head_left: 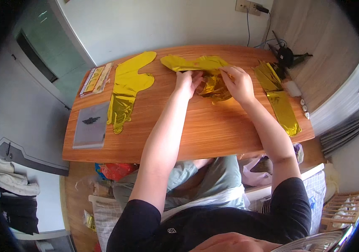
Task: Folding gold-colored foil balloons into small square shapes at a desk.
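A flat gold foil balloon (215,87) is lifted and partly folded between my hands over the middle of the wooden table. My right hand (240,85) pinches its upper edge between thumb and fingers. At its left side my left hand (185,85) holds it, with the fingertips partly hidden by the foil and the thumb held apart. To the left, another flat gold foil balloon (128,82), with curved lobes, lies spread out. More gold foil (283,110) lies along the table's right side, beyond my right forearm.
On the table's (204,134) left part lie a clear plastic sleeve (90,126) with dark marks and some printed sheets (96,80). A black stand (285,55) with cables is at the back right corner. Small white pieces (305,109) lie along the right edge.
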`<action>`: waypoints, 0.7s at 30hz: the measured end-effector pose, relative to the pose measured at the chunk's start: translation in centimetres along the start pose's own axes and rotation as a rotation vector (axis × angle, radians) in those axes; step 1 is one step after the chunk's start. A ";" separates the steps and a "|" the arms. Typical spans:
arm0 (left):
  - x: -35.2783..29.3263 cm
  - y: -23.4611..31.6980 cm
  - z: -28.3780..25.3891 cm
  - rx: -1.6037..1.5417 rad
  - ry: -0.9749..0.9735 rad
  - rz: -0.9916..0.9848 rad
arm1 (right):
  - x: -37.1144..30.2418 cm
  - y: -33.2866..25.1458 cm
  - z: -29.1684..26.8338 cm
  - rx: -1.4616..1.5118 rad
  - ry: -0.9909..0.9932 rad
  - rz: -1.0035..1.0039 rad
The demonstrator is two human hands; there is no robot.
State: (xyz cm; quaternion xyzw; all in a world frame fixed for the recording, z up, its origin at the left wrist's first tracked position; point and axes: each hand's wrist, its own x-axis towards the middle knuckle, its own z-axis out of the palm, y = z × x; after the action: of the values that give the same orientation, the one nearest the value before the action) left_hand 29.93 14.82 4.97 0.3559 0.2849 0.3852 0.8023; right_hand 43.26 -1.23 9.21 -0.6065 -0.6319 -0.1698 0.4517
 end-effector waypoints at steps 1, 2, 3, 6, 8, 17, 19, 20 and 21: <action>0.4 0.1 -0.6 -0.104 0.029 0.010 | 0.1 -0.1 -0.1 0.011 -0.010 0.049; 0.9 0.1 -1.3 -0.198 0.051 -0.007 | 0.1 -0.1 -0.2 0.020 -0.021 0.098; 1.7 0.1 -1.9 -0.200 0.051 -0.007 | 0.1 0.3 -0.2 0.019 -0.022 0.097; 3.9 0.1 -3.5 -0.313 0.087 -0.030 | 0.1 1.4 -0.1 0.078 0.033 0.135; 4.9 0.2 -5.8 -0.373 0.037 0.023 | 0.6 1.0 0.1 0.147 0.059 0.212; 5.1 -0.2 -5.1 -0.289 0.149 0.311 | 0.2 2.1 -1.4 0.210 0.148 0.287; 4.9 0.6 -5.9 -0.179 0.193 0.408 | 0.6 1.7 -1.5 0.245 0.140 0.306; 4.7 1.3 -6.7 0.422 0.274 0.605 | 0.9 1.7 -1.4 0.267 0.149 0.277; 4.4 2.1 -7.9 1.038 0.357 0.769 | 1.3 1.5 -0.8 0.297 0.155 0.246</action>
State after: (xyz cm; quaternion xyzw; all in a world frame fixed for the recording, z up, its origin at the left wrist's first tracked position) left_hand 25.63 22.15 1.18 0.7027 0.4146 0.5096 0.2733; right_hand 45.15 -0.77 10.16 -0.5907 -0.5345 -0.0645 0.6010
